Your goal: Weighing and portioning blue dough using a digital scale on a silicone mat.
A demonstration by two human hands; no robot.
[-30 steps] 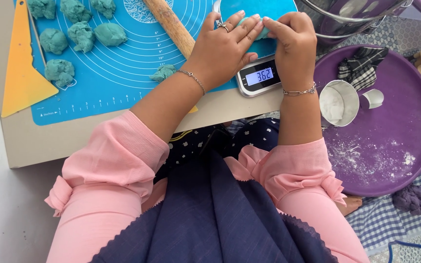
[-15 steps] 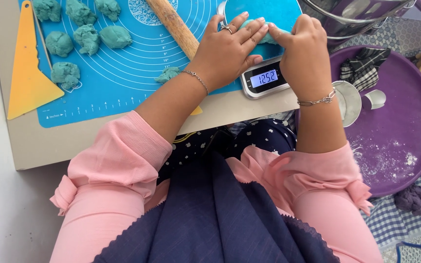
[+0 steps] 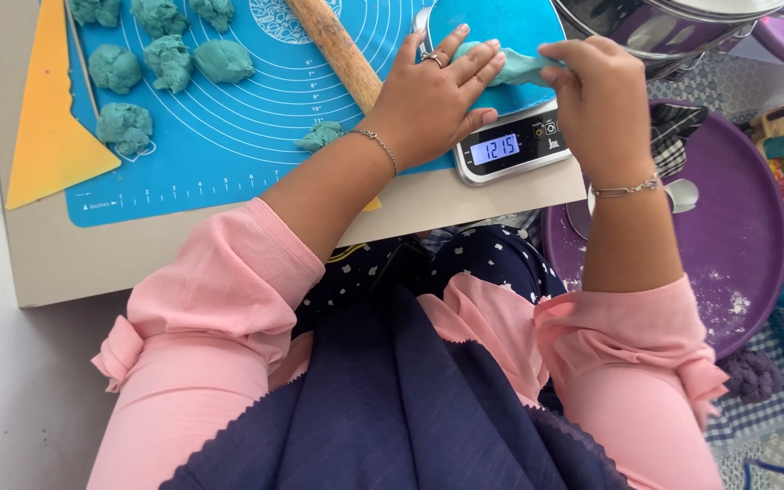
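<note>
- Landmark: the scale (image 3: pixel 512 145), at the near edge of the board, w/ a big blue-green dough slab (image 3: pixel 492 23) lying on it.
- Left hand (image 3: pixel 433 95) lies flat w/ fingers spread, pressing the slab's near side, just left of the scale's display.
- Right hand (image 3: pixel 596 100) is closed in a pinch on a dough strip (image 3: pixel 519 63) stretched off the slab, above the display.
- Left of the scale: rolling pin (image 3: pixel 333 45), a small dough bit (image 3: pixel 319 136); farther left, dough lumps (image 3: pixel 170 59) and a yellow scraper (image 3: pixel 47 118) on the blue mat (image 3: pixel 229 154).
- Right of the scale: purple tray (image 3: pixel 755 236), steel pot (image 3: pixel 673 27).
- Risks, as judged: the left hand's weight on the slab likely skews the reading; the strip could tear uneven, giving a wrong-size piece; a hard tug could drag the slab off the scale.
</note>
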